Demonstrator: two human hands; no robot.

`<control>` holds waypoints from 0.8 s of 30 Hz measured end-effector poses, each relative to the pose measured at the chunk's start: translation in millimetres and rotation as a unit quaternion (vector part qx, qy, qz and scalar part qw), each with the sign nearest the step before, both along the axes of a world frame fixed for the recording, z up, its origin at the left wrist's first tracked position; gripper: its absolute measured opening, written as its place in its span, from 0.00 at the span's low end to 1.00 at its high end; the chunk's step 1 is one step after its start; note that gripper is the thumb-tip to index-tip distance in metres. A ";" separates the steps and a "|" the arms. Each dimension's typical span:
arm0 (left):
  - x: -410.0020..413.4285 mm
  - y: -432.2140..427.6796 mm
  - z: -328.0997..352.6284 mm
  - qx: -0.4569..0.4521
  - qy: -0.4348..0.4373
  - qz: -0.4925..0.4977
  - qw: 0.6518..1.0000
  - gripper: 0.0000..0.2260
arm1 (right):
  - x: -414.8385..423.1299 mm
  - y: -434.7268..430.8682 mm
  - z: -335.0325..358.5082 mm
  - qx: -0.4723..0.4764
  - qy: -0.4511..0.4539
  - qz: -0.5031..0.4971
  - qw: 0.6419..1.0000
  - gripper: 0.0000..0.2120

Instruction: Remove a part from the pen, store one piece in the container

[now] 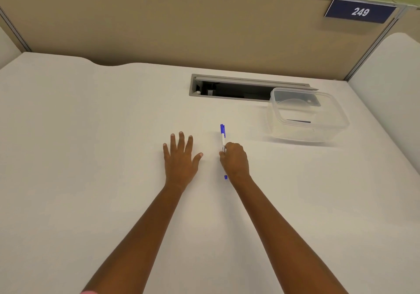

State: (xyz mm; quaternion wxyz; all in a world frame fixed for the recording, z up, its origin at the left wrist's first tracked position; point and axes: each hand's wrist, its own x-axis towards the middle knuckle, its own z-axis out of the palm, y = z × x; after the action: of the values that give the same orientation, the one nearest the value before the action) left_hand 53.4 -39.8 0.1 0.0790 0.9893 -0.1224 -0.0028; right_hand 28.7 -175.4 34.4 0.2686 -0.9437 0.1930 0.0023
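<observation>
A white pen [222, 137] with a blue cap lies lengthwise on the white desk [91, 134], cap pointing away from me. My right hand [235, 160] is curled over the pen's middle, fingers closed on the barrel; the blue end plug shows below the wrist. My left hand [180, 157] rests flat on the desk with fingers spread, a short way left of the pen and holding nothing. A clear plastic container [306, 114], without a lid, stands to the far right of the pen.
A grey cable slot [231, 89] with an open flap is set into the desk behind the pen, partly under the container. Beige partition walls close off the back and right, with a blue sign [360, 11] reading 249.
</observation>
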 end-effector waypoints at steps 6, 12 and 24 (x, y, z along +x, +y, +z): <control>3.2 1.3 -11.4 -0.008 0.019 -0.001 1.000 0.28 | 0.8 2.6 -6.8 -0.033 0.024 0.006 0.999 0.11; -4.1 3.5 -22.4 -0.025 0.022 -0.005 0.999 0.28 | 0.6 2.5 -10.2 -0.046 0.032 0.012 0.998 0.11; -6.3 1.9 -20.3 -0.022 0.006 -0.004 1.000 0.26 | -4.0 0.4 -4.6 -0.020 0.049 0.007 0.999 0.14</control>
State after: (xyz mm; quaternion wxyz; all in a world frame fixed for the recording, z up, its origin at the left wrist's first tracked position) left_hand 47.1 -37.9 -20.2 0.1019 0.9868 -0.1260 -0.0062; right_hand 24.7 -175.0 29.8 0.2400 -0.9490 0.1991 0.0464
